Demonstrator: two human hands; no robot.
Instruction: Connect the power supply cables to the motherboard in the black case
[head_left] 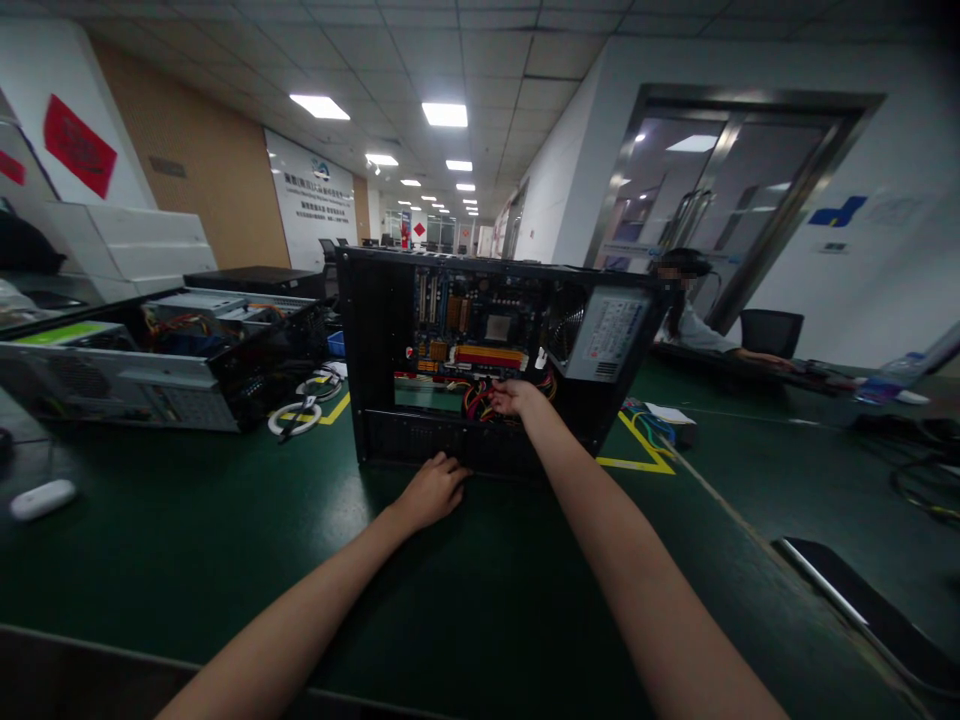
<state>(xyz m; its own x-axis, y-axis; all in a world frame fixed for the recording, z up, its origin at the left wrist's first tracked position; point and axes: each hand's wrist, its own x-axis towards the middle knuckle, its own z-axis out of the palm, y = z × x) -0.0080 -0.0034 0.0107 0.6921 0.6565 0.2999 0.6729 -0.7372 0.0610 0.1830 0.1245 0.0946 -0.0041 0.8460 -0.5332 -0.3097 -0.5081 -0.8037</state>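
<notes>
A black computer case (450, 432) stands on the green table before me with its side open. Inside are the motherboard (480, 325), a fan and the silver-grey power supply (609, 330) at upper right. My right hand (511, 397) reaches into the lower middle of the case. Its fingers are closed on the bundle of red, yellow and black power cables (475, 402); the fingertips are partly hidden among them. On the tabletop my left hand (435, 488) lies with fingers stretched out, touching the case's lower edge.
Another opened computer case (172, 385) lies at left, beside coiled white cable (295, 420). A white mouse (43, 499) sits at far left. Coloured cables (651, 425) are right of the case, with a dark flat device (862, 600) nearer me. A person (697, 320) sits at back right.
</notes>
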